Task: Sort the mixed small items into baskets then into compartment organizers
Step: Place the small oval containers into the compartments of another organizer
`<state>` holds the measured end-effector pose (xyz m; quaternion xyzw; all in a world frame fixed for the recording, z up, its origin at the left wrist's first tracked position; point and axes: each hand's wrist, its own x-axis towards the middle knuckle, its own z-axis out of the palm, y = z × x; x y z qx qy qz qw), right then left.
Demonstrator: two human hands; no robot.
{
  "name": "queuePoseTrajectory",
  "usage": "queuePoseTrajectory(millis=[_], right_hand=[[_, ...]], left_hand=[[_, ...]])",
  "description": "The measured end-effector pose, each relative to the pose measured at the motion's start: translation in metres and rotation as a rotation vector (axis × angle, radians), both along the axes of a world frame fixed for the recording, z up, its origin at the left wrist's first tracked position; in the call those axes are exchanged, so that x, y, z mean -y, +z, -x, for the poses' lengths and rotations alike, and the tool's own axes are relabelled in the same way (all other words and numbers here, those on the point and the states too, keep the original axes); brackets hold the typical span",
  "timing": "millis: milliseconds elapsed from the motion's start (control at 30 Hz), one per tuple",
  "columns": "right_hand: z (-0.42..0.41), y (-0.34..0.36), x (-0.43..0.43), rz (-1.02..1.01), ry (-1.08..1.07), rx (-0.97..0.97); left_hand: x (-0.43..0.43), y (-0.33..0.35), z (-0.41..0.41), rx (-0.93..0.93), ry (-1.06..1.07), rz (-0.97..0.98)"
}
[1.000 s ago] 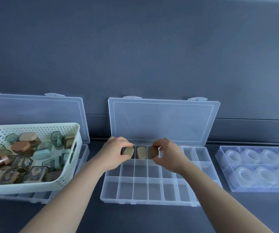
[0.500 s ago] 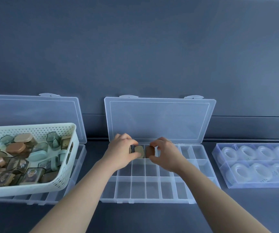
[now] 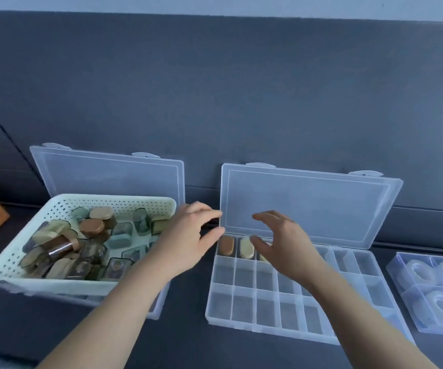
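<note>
The left hand [image 3: 188, 243] and right hand [image 3: 287, 249] are hovering, fingers apart, holding nothing. Two small items [image 3: 227, 245] are lying in the back row of the organizer [image 3: 241, 307]. Best to be taking one basket [image 3: 55, 282] piece at a time, seating it flat alongside.

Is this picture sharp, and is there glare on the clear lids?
Head view: soft overall, the left hand and right hand slightly smeared; light is even and bluish, shadows faint; the middle organizer's open lid shows only a hazy sheen, no bright glare.

Single head cam, wide-angle, faces fwd & down, close over organizer [image 3: 265, 310] w/ basket [image 3: 55, 284] at left.
</note>
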<state>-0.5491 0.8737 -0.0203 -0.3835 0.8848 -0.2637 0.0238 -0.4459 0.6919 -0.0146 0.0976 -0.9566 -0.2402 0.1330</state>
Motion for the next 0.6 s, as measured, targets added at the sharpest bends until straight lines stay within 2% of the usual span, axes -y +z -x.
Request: queuePoseTrajectory(millis=[133, 333, 400, 500, 600], right_hand=[[-0.029, 0.021, 0.06, 0.094, 0.09, 0.042], [-0.06, 0.025, 0.153, 0.066, 0.201, 0.094], [-0.064, 0.021, 0.178, 0.008, 0.197, 0.102], [-0.062, 0.013, 0.208, -0.137, 0.189, 0.077], [-0.06, 0.002, 0.224, -0.324, 0.218, -0.024]], left_hand=[[0.088, 0.022, -0.058, 0.027, 0.174, 0.04], [0.189, 0.012, -0.096, 0.306, 0.375, 0.082], [0.2, 0.006, -0.095, 0.384, 0.378, 0.112], [0.207, -0.002, -0.089, 0.364, 0.359, 0.125], [0.213, -0.006, -0.09, 0.341, 0.318, 0.04]])
